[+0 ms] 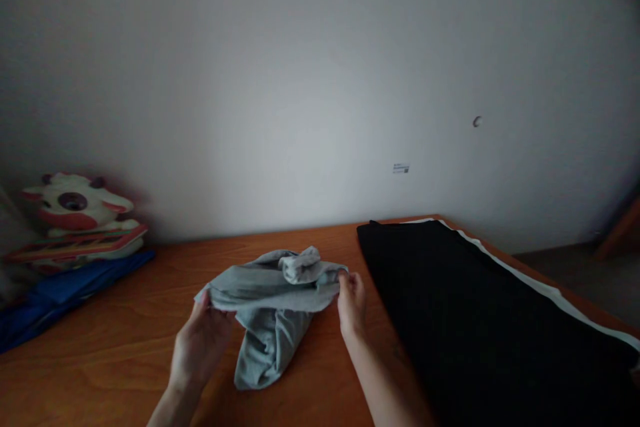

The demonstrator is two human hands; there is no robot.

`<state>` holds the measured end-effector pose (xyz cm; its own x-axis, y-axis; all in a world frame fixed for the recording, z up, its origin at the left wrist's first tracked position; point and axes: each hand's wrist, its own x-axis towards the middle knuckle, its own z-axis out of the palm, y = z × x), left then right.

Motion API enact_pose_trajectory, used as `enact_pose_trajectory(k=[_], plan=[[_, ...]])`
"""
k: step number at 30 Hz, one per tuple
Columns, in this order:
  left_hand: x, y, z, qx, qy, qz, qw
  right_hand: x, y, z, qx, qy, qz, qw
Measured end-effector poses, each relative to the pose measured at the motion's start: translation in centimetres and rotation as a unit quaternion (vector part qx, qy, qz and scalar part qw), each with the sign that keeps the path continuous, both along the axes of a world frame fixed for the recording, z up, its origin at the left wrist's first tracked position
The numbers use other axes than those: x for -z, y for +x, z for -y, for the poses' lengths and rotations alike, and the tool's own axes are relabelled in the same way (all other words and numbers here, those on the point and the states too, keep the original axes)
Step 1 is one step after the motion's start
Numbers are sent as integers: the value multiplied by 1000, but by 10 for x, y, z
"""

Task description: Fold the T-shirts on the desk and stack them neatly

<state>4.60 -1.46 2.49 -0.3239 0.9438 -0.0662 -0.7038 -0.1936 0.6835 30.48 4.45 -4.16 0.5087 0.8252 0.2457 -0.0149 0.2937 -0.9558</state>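
A crumpled light grey-green garment is stretched between my two hands above the wooden table. Its left edge is pinched by my left hand, thumb on top and fingers underneath. My right hand grips the opposite edge with thumb and fingers closed. A bunched, rolled bit of cloth stands up near the right side. Another part of the garment hangs down toward me and lies near the tabletop. Which kind of garment it is, the folds do not show.
On the wooden table, a black cloth with white material along its far edge lies spread at the right. At the left, a cow-shaped toy keyboard stands behind a blue folded item. A pale wall rises behind.
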Motion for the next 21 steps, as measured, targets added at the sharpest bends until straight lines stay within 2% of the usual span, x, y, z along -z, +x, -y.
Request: enact_pose_trajectory(k=[3, 5, 7, 11, 14, 17, 21], plan=[[-13, -5, 3, -46, 15, 40, 998, 5, 12, -7, 33, 1, -25, 999], [-12, -7, 2, -57, 7, 35, 998, 7, 12, -5, 51, 15, -7, 999], [-3, -10, -1, -70, -23, -1, 997, 8, 9, 0, 30, 44, 52, 997], [23, -22, -7, -124, -94, -188, 970, 3, 1, 11, -108, 79, 202, 970], [35, -27, -6, -132, -104, -257, 952, -2, -2, 17, -122, 58, 258, 957], [35, -22, -4, -113, -111, -245, 957, -5, -4, 19, -134, 11, 185, 973], [17, -18, -2, -86, -113, -181, 973, -6, -7, 14, -150, -20, 17, 988]])
